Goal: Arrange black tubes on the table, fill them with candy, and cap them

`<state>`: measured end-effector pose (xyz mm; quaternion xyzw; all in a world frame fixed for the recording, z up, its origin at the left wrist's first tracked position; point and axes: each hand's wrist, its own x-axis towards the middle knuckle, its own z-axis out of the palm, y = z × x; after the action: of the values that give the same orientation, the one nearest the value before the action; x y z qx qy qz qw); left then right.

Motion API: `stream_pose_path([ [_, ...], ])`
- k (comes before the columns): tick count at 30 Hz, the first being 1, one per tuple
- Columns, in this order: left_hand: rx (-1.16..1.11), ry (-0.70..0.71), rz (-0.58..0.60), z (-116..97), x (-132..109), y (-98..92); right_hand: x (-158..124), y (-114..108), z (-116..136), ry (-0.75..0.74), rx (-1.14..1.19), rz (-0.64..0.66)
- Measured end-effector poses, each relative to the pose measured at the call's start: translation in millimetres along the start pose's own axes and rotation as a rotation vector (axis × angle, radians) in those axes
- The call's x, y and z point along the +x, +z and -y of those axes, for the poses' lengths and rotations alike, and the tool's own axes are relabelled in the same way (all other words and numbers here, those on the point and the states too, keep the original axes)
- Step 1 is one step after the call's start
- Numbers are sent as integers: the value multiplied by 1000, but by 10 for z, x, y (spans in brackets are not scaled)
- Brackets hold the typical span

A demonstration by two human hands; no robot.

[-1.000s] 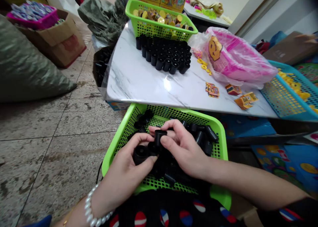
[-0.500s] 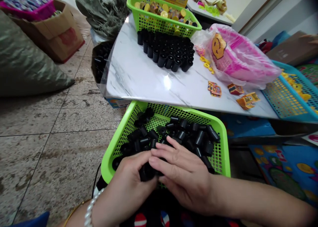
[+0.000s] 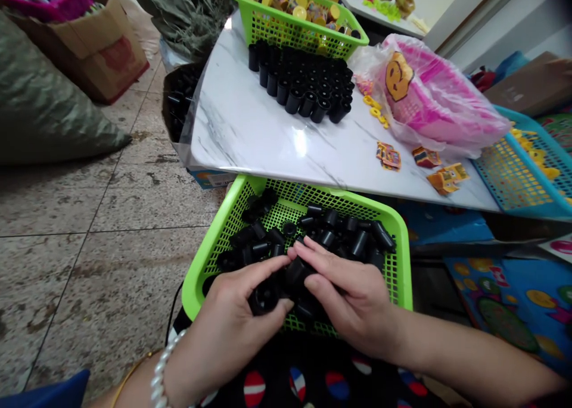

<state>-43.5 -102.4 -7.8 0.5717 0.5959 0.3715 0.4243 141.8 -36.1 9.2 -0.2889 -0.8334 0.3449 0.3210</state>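
My left hand (image 3: pixel 236 312), with a pearl bracelet at the wrist, curls its thumb and fingers around a black plastic canister (image 3: pixel 264 298) whose round end faces me. Close beside it, my right hand (image 3: pixel 357 295) has its fingers closed on another black canister (image 3: pixel 297 272), tilted between the two hands. Both hands are over a green plastic basket (image 3: pixel 407 271) on my lap. Many loose black canisters (image 3: pixel 358 241) lie jumbled inside it. Part of what sits under my fingers is hidden.
On the marbled white table (image 3: pixel 245 137) stands a block of upright black canisters (image 3: pixel 292 100). Behind it is another green basket (image 3: pixel 286 33) with yellow-capped pieces. Folded orange packets (image 3: pixel 447 177), a pink basket in plastic (image 3: pixel 429 98) and a blue basket (image 3: pixel 527 187) are rightward.
My right hand has lifted off the left and moved slightly right, uncovering the canisters. A black canister now shows between its thumb and fingers. My left hand keeps its hold.
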Motion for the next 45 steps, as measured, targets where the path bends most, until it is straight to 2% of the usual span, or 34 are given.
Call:
stream_pose_path([
  [4, -13, -15, -13, -10, -12, -3, 25, 1, 3, 121, -41, -18],
  [9, -21, -12, 1, -11, -11, 1, 26, 21, -14, 147, -36, -13],
  [14, -13, -32, -15, -36, 32, -8, 65, 0, -47, 529, 197, 19],
  [16, -11, -42, -15, -42, 38, -11, 66, 6, -59, 569, 234, 34],
  [18, -17, -50, -13, -40, 33, -10, 37, 29, -64, 504, 190, 31],
  [22, -47, -33, -14, -7, 10, 4, -67, 75, -54, 51, -58, 149],
  [25, -46, -9, 23, 18, -2, 7, -61, 14, -48, -131, -238, 270],
  [28, -61, 15, 58, 21, -8, -17, 112, -129, -113, -189, -232, 307],
  [31, -71, -2, -2, 24, -8, -52, 398, -203, -320, -174, -388, 288],
  [32, -84, -13, -49, 30, -7, -62, 494, -191, -414, -165, -490, 339],
  [35, -133, -23, -235, 63, -7, -88, 722, -84, -680, -153, -681, 622],
  [36, -133, -13, -302, 74, -9, -97, 764, -48, -738, -140, -694, 682],
  [37, -123, -2, -356, 83, -11, -108, 787, -23, -770, -123, -683, 688],
  [38, -108, 2, -391, 89, -13, -120, 789, -12, -774, -104, -644, 641],
  [40, -89, -17, -397, 91, -10, -147, 735, -23, -701, -50, -482, 442],
  [43, -84, -68, -272, 71, 19, -165, 553, -52, -452, -17, -205, 120],
  [45, -79, -56, -190, 47, 49, -154, 426, -37, -265, -128, -146, 50],
])
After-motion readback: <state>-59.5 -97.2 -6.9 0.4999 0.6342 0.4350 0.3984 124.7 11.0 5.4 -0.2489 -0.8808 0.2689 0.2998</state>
